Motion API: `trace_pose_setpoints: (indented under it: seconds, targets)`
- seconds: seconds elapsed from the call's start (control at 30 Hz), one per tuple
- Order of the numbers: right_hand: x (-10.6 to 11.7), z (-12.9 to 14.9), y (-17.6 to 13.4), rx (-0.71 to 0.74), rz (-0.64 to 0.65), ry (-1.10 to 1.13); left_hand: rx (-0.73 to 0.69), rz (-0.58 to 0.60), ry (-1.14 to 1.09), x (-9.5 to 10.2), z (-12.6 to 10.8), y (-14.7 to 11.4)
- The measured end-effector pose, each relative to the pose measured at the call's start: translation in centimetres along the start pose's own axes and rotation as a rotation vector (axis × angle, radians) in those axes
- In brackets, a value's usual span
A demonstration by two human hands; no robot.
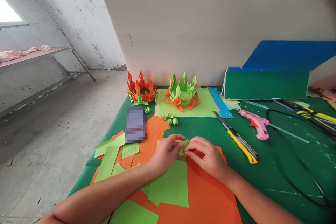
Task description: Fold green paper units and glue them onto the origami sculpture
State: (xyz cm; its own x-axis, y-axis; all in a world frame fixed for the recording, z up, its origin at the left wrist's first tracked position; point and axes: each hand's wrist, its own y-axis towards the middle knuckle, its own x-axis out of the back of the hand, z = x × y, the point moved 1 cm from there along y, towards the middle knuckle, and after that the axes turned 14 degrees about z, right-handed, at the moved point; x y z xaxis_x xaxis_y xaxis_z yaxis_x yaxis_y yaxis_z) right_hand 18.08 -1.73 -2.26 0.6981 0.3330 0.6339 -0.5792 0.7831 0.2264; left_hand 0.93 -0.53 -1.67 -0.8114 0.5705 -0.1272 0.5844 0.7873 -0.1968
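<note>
Between my two hands is a small piece of folded green paper [183, 148]. My left hand [168, 152] pinches its left side with thumb and fingers. At its right edge, the thumb and fingertips of my right hand [206, 155] close on the same piece. Below the hands lies a flat green paper sheet [170, 185] on top of a large orange sheet [210, 196]. Several small folded green paper pieces [170, 119] sit just beyond my hands. Farther back stand an orange paper crown [141, 89] and a green paper crown [183, 91] with orange flowers round its base.
Right of my hands, a yellow utility knife [237, 140] and a pink glue gun [256, 122] lie on the green table [294, 178]. Loose paper and a blurred-out rectangular object [135, 125] are at left. A white board [183, 35] stands behind.
</note>
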Motion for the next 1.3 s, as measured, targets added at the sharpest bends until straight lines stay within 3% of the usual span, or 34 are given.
trace_pose_setpoints:
  seconds: [0.23,0.87,1.3]
  targets:
    - [-0.2,-0.4,0.1,-0.048,-0.026,-0.008,-0.012,0.102,0.042,-0.6,0.2,-0.4]
    - [-0.6,-0.4,0.1,-0.074,-0.069,-0.136,-0.024,0.101,-0.002,-0.8,0.9,-0.2]
    - [-0.8,-0.7,0.0,-0.11,-0.113,-0.008,0.022,0.063,-0.228,-1.0,-0.2,-0.1]
